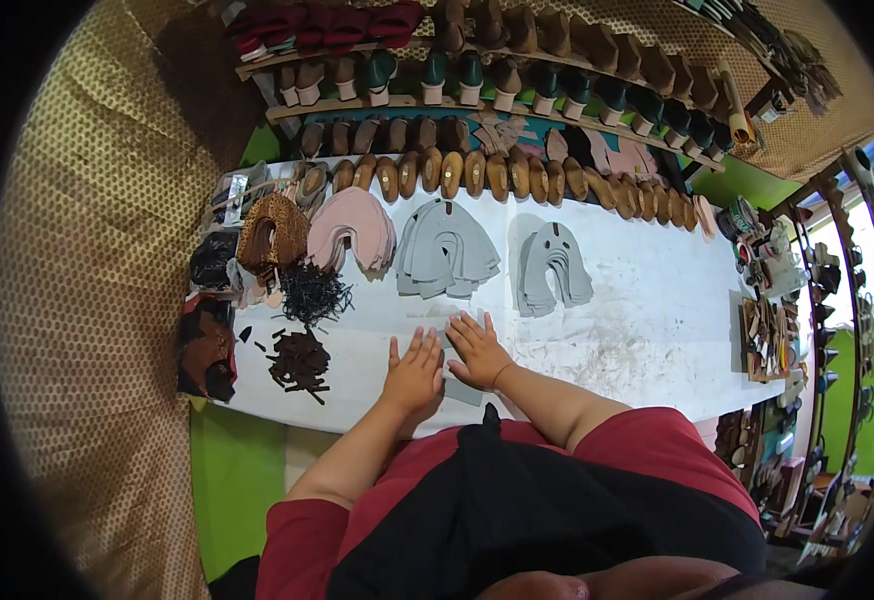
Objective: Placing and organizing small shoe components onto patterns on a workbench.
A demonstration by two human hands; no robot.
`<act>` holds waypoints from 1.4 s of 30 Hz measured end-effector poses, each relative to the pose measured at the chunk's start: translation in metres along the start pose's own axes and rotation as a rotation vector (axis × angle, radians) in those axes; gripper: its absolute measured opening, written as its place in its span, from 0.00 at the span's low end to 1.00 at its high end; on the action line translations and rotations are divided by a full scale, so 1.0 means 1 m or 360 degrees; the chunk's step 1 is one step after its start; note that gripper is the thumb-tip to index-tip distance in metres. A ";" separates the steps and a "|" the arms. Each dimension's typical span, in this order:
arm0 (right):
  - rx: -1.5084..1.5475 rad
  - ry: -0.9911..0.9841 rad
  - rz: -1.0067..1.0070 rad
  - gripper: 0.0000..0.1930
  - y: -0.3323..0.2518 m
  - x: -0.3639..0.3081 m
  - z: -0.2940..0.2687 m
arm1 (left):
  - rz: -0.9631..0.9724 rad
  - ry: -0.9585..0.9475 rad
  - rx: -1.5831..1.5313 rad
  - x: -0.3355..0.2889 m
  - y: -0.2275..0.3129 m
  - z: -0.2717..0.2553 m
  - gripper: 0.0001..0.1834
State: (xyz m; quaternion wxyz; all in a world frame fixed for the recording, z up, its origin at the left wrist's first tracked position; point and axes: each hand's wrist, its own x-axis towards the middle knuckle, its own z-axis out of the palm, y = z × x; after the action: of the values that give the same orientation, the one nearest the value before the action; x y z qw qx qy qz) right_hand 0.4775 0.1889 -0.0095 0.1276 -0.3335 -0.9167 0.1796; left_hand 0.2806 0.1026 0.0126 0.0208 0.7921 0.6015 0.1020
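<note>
My left hand [416, 370] lies palm down on the white worktable [647, 290], its fingers stretched out. Beside it, my right hand [479, 354] is also flat, with the fingers spread apart. Between and just below the hands is a flat grey piece [465, 391], partly covered by them; how far it runs underneath is hidden. Beyond the hands sits a fanned stack of grey U-shaped shoe upper pieces [425, 262]. A smaller grey stack [534, 275] of the same shape lies to its right. Neither hand grips anything that I can see.
Left on the table are pink U-shaped pieces [347, 220], a leopard-print bundle [274, 232], black strips [314, 295] and dark brown strips [300, 362]. Wooden shoe lasts [452, 176] line the back edge, under shelves of more lasts. A tool box [769, 340] stands at the right edge.
</note>
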 end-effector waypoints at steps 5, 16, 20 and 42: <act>-0.0029 -0.0072 0.0042 0.38 0.001 -0.001 -0.001 | -0.0265 -0.0453 -0.0190 -0.001 0.011 -0.005 0.43; -0.0078 -0.0109 0.0109 0.39 -0.007 0.000 -0.004 | -0.0180 -0.0526 -0.0172 0.000 -0.003 -0.030 0.43; -0.0077 -0.0098 0.0115 0.39 -0.010 0.003 -0.007 | -0.0324 -0.0265 -0.0096 -0.036 -0.034 -0.027 0.43; -0.0245 0.0255 0.0449 0.37 -0.020 -0.002 0.006 | -0.0054 0.0480 0.0427 -0.168 -0.174 -0.048 0.08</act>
State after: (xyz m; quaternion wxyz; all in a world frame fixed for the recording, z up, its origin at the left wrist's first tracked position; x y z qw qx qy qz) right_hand 0.4653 0.1718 -0.0064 0.1479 -0.4808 -0.8587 0.0979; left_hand 0.0634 -0.0150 0.0098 -0.1735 0.7533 0.6192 0.1379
